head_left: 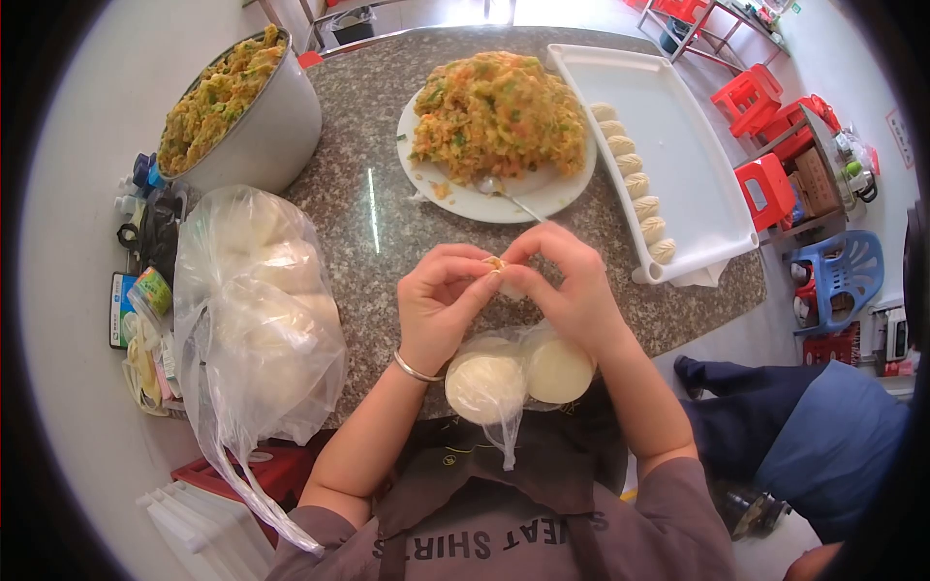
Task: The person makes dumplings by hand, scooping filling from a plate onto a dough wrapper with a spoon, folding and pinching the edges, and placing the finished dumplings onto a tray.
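Observation:
Both my left hand point(441, 300) and my right hand point(565, 281) pinch a small filled dumpling point(497, 264) between thumbs and fingers, just in front of the plate; much of it is hidden by my fingers. A white plate point(423, 181) holds a heap of orange and green filling point(504, 116), with a metal spoon point(518, 201) stuck in it. Below my hands, stacks of round wrappers point(484, 383) lie partly in clear plastic at the table edge. To the right, a white tray point(673, 145) carries a row of several pleated dumplings point(636, 184).
At the upper left stands a metal pot point(281, 131) full of filling. A large clear bag point(262, 300) of pale rounds lies on the left of the speckled table point(358, 97). A person in dark trousers point(746, 407) is at the right, near red stools point(765, 189) and a blue chair point(845, 276).

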A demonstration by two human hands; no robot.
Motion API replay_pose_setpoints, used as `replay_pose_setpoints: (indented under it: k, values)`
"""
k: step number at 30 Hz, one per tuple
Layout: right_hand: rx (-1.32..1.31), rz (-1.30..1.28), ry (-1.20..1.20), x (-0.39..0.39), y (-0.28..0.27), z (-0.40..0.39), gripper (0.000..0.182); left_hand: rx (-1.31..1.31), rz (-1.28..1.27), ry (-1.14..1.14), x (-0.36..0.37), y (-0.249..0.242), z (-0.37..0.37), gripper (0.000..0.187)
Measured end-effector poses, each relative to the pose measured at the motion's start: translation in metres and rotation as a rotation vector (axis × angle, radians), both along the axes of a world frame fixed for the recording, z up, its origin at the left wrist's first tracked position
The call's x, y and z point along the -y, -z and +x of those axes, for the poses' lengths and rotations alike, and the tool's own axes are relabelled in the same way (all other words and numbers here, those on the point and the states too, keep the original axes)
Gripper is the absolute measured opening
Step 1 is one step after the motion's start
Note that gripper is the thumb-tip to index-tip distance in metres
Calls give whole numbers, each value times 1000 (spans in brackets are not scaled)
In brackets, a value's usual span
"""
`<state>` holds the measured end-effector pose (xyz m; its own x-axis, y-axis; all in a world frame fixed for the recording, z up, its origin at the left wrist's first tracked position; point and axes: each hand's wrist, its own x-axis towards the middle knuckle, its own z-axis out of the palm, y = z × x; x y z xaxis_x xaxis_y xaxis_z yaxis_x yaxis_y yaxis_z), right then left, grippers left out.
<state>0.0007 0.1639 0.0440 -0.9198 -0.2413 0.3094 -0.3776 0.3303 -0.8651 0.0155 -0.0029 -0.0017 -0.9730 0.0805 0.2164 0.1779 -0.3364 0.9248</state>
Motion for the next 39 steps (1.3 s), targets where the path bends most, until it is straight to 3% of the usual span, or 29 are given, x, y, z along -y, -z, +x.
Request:
replay_pose_setpoints:
  k: [3,6,9,14,24,30,39]
  values:
    - [-36,16,-11,0,1,0,10,-30,6,-10,-3,1,-1,14]
    - [60,-55,54,-1,-2,1,10,81,63,-23,-4,-4,-1,14]
    - [202,-40,-2,-4,-9,-4,11,-8,-36,-16,-2,-1,-1,13]
    - [24,58,-43,-3,-9,-5,10,-35,-34,-18,-2,-3,0,11]
    - [-86,84,-1,0,-2,0,10,28,38,-12,-3,-3,-1,14]
    - [176,33,-17,-4,-14,-3,10,-26,-53,1,-1,3,-2,12]
    - [-61,95,4,3,1,-2,10,28,-6,-10,-1,1,-1,12]
